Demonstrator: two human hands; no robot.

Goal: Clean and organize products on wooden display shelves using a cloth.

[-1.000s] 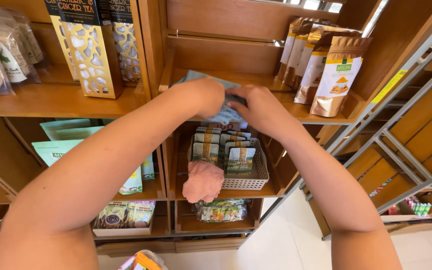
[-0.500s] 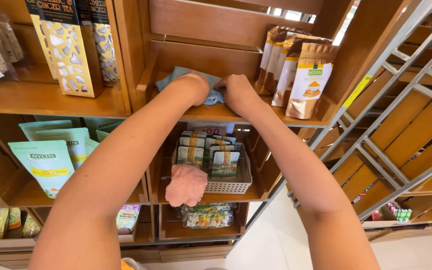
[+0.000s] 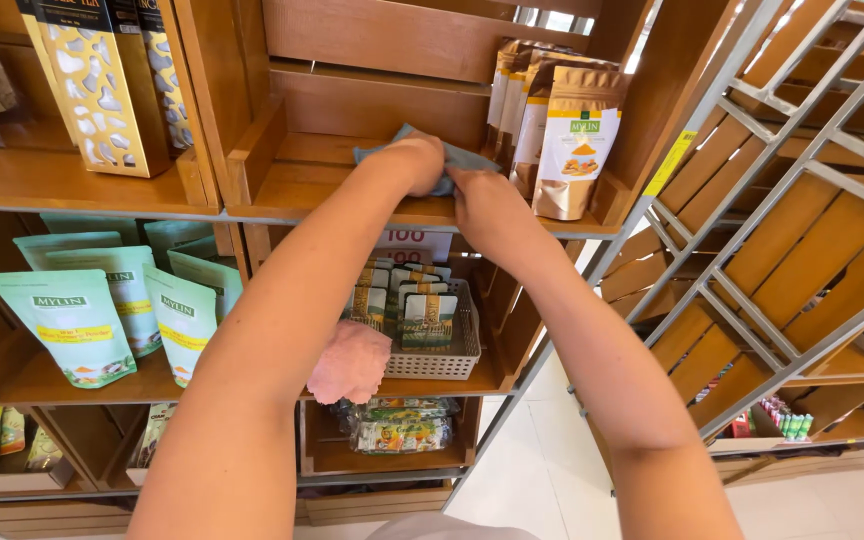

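A grey-blue cloth point(image 3: 467, 158) lies on the wooden upper shelf point(image 3: 302, 180). My left hand point(image 3: 414, 160) presses down on the cloth with fingers curled over it. Just to its right, my right hand point(image 3: 482, 200) grips the same cloth at the shelf's front edge. Brown stand-up pouches point(image 3: 574, 150) with orange labels stand directly right of both hands.
A pink cloth point(image 3: 350, 362) hangs over the lower shelf edge beside a white basket point(image 3: 442, 355) of small packets. Pale green pouches point(image 3: 72, 325) stand at left, tall patterned boxes point(image 3: 102, 85) above them. A grey metal rack point(image 3: 782, 200) stands at right.
The view has shifted so the shelves sit further right and lower. Both hands stay on the cloth, which has slid slightly along the upper shelf.
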